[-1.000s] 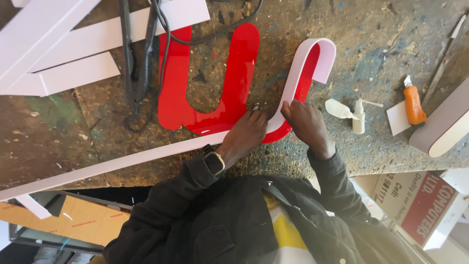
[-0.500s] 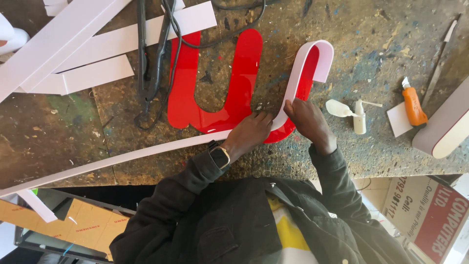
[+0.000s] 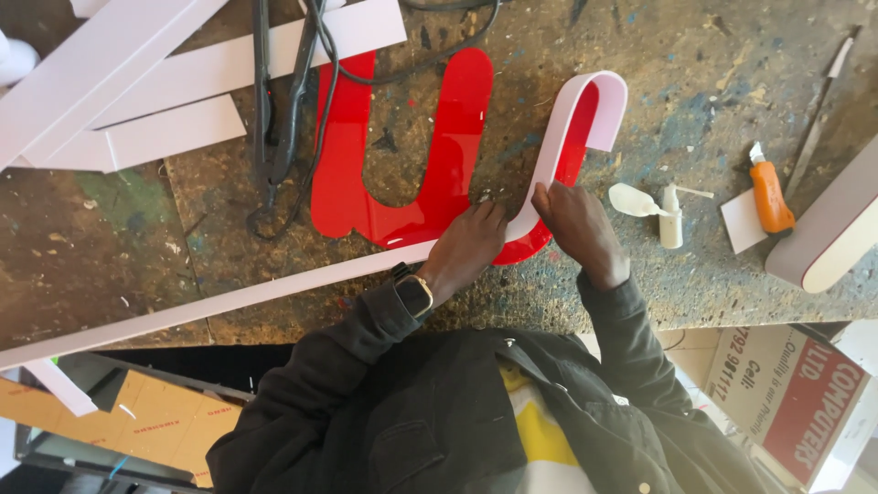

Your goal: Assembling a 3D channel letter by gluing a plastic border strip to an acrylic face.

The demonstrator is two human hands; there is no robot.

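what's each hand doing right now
Left hand: fingers pressed on the white strip at the red letter; grip cannot be told.
Right hand: fingers pressing the strip's curve against the letter; grip cannot be told.

Under my fingers lay a glossy red letter (image 3: 439, 155), edged by a white strip (image 3: 558, 137). Right of my fingers sat an orange knife (image 3: 771, 197); the bench (image 3: 695, 82) was brown, flecked with blue and green paint.
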